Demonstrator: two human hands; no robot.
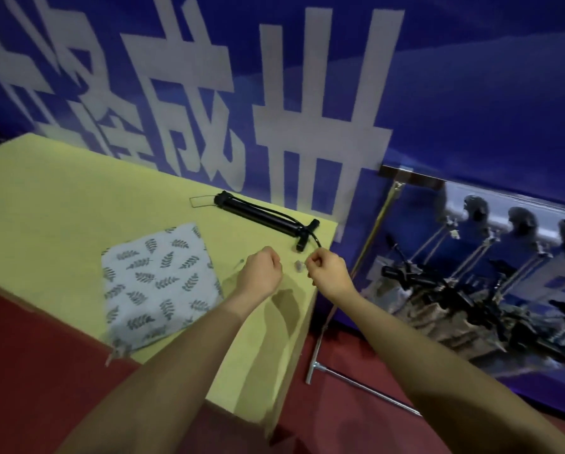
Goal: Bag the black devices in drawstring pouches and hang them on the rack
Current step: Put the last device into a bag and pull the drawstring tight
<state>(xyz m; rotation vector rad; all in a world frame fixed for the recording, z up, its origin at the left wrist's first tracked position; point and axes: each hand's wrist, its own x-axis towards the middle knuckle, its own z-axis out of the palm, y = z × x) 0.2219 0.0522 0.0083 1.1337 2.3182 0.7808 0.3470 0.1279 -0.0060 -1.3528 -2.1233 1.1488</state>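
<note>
The black device (268, 217), a long tube with a cross handle and hose, is lying on the yellow surface (61, 198) near its far edge, unbagged. The leaf-print pouch (159, 283) is lying flat just left of both hands, well apart from the device. The left hand (259, 273) is curling closed, and the right hand (325, 270) is curling closed beside it; a small pale object (298, 265) is sitting between them. Whether either is pinching a drawstring cannot be told; motion blur is hiding any cord. The rack (490, 224) is standing to the right, already carrying hung items.

Risk, as judged: the hose end is overhanging the surface corner, so a careless lift could snag it or drag the device off. A pouch mouth left narrow could catch on the cross handle.
</note>
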